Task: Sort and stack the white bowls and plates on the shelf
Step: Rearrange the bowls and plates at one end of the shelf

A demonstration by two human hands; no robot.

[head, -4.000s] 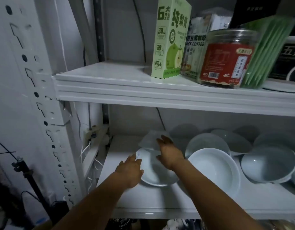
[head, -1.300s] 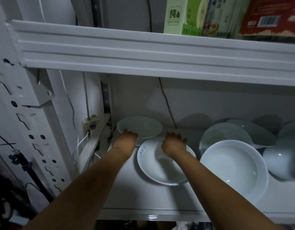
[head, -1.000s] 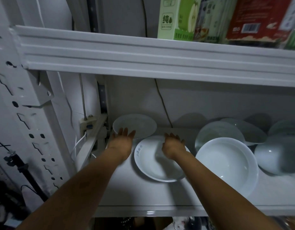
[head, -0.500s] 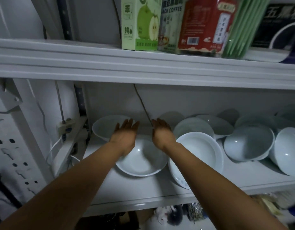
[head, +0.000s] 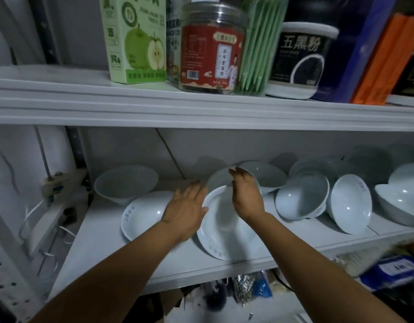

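On the lower shelf [head: 103, 248] a white bowl [head: 125, 183] stands at the back left, with a shallow white plate [head: 140, 213] in front of it. A second white plate [head: 224, 234] leans tilted in the middle. My left hand [head: 186, 208] reaches with straight fingers to this plate's left rim. My right hand [head: 245, 194] hovers over its upper right rim, fingers loosely bent, holding nothing. Behind it stands another dish [head: 218, 180]. Several white bowls [head: 301, 197] lean against each other to the right.
The upper shelf [head: 201, 108] carries a green apple carton [head: 138, 40], a red-labelled jar [head: 210, 50], green sticks [head: 257, 50], a black tub [head: 299, 59] and boxes. A cable and socket [head: 54, 183] sit on the left frame. Bags lie below the shelf.
Both hands have moved right, from the back-left bowl and first plate to the tilted middle plate. The view has shifted right, showing more bowls.
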